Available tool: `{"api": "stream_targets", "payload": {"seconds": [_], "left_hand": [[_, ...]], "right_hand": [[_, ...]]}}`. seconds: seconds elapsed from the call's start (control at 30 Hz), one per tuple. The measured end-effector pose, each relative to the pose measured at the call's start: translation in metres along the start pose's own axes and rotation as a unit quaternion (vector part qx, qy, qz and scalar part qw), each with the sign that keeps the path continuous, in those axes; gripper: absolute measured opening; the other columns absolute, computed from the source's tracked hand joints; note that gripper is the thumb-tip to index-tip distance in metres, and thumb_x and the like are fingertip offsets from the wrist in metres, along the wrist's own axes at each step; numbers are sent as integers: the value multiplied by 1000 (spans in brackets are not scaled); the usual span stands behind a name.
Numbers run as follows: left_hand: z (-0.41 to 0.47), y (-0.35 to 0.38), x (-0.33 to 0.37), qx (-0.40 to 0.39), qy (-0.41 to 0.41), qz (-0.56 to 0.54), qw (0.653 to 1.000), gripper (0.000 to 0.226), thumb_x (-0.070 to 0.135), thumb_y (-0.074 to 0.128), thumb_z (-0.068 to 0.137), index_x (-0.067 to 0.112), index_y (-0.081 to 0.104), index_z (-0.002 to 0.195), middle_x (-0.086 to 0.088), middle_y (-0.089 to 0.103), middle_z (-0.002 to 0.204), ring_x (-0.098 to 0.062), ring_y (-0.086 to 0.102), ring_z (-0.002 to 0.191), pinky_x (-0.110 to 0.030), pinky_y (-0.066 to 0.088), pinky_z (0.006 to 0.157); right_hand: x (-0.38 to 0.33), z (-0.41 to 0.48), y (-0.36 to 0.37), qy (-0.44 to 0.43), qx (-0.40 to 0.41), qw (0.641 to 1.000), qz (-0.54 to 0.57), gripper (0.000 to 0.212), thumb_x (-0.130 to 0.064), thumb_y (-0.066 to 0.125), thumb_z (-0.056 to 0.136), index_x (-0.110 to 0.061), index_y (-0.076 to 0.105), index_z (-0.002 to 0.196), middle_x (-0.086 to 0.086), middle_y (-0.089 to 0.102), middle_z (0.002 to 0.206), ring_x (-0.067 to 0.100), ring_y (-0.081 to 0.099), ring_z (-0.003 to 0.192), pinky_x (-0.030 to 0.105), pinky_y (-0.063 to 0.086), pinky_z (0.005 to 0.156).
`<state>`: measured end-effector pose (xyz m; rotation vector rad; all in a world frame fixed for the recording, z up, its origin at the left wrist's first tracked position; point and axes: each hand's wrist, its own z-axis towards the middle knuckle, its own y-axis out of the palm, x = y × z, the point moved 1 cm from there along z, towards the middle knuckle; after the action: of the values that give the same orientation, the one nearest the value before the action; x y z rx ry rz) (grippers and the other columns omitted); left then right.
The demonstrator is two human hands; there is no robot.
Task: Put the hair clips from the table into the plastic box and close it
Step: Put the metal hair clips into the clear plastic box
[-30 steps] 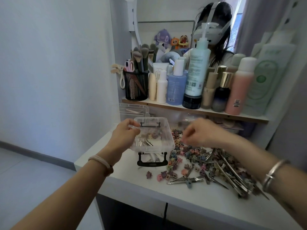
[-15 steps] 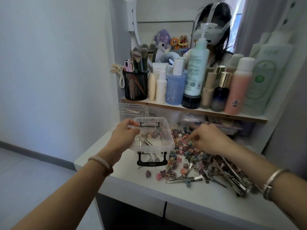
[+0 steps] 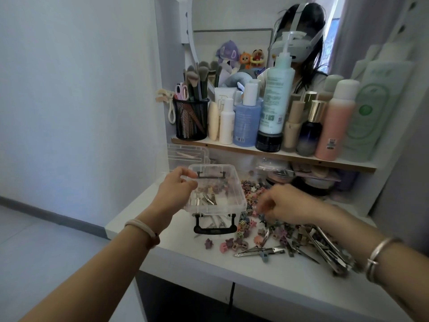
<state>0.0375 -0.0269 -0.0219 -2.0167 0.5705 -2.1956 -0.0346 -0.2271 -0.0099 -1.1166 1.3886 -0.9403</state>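
Note:
A clear plastic box with black latches stands open on the white table, with a few hair clips inside. My left hand grips its left rim. A pile of small coloured claw clips and long metal clips lies to the right of the box. My right hand is down on this pile, fingers curled and blurred; whether it holds a clip is hidden.
A shelf just above the table carries bottles, a black mesh brush cup and a mirror behind. Another clear container sits behind the box. The table's left edge drops to the floor.
My right hand has moved from above the box's right side down and to the right onto the clip pile. My left hand and the box have stayed put.

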Motion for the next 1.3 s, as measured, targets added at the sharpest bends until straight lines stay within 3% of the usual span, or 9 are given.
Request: {"api": "stream_targets", "payload": {"seconds": [0.1, 0.33, 0.57, 0.67, 0.77, 0.87, 1.0, 1.2, 1.3], "left_hand": [[-1, 0, 1, -1, -1, 2, 1000, 10, 10, 46, 93, 16, 50, 100, 1, 49, 79, -13, 43, 63, -21, 34, 52], [-1, -1, 0, -7, -4, 5, 1000, 10, 11, 45, 93, 17, 50, 100, 0, 51, 82, -13, 44, 65, -21, 36, 54], [0, 0, -1, -9, -5, 5, 1000, 11, 10, 45, 93, 16, 50, 100, -1, 51, 81, -14, 44, 65, -22, 38, 55], [-1, 0, 0, -10, -3, 4, 1000, 11, 11, 45, 93, 16, 50, 101, -1, 51, 81, -14, 44, 65, -21, 37, 53], [-2, 0, 1, -8, -5, 3, 1000, 11, 11, 45, 93, 16, 50, 101, 0, 50, 81, -13, 43, 63, -21, 35, 51], [-2, 0, 3, -8, -7, 0, 1000, 10, 10, 46, 93, 16, 50, 100, -1, 50, 78, -13, 43, 61, -20, 34, 50], [-4, 0, 4, -13, -5, 2, 1000, 9, 10, 45, 94, 16, 48, 99, 2, 49, 78, -12, 44, 62, -19, 34, 50], [-3, 1, 3, -5, -7, 3, 1000, 10, 9, 45, 93, 16, 50, 98, -1, 49, 77, -14, 42, 61, -21, 35, 51], [-4, 2, 4, -6, -6, 5, 1000, 10, 9, 45, 93, 16, 50, 99, -1, 48, 77, -13, 42, 60, -21, 35, 50]], "right_hand": [[5, 1, 12, 2, -10, 998, -62, 30, -10, 59, 86, -18, 65, 114, 0, 64, 115, 13, 56, 102, 16, 35, 80], [2, 4, 18, -22, -15, 985, -169, 31, -9, 53, 87, -21, 64, 113, 3, 62, 115, 23, 58, 104, 39, 51, 86], [-12, 6, -22, -67, 175, 981, -60, 16, -19, 51, 92, -19, 67, 97, -7, 55, 96, 14, 56, 91, 32, 48, 86], [-30, 7, -33, -108, 292, 949, 53, 13, -15, 50, 93, -14, 62, 95, -12, 48, 83, 3, 47, 74, 11, 39, 71], [-55, 3, -35, -155, 345, 919, 108, 14, -11, 49, 93, -9, 62, 98, -8, 56, 79, -2, 51, 65, 9, 42, 64], [-68, 5, -25, -185, 263, 943, 87, 18, -12, 52, 92, -11, 64, 105, 2, 68, 92, 16, 66, 76, 24, 53, 74], [-49, 3, -29, -131, 212, 965, 76, 22, -9, 53, 90, -13, 65, 108, -8, 60, 90, 0, 54, 69, 8, 47, 69], [5, -6, -8, -33, -25, 994, -102, 19, -15, 62, 85, -16, 70, 102, -3, 70, 103, 3, 56, 81, 18, 46, 77], [16, -5, 7, -6, -56, 988, -141, 23, -9, 59, 84, -15, 69, 103, 0, 68, 106, 10, 58, 90, 24, 49, 79]]}}
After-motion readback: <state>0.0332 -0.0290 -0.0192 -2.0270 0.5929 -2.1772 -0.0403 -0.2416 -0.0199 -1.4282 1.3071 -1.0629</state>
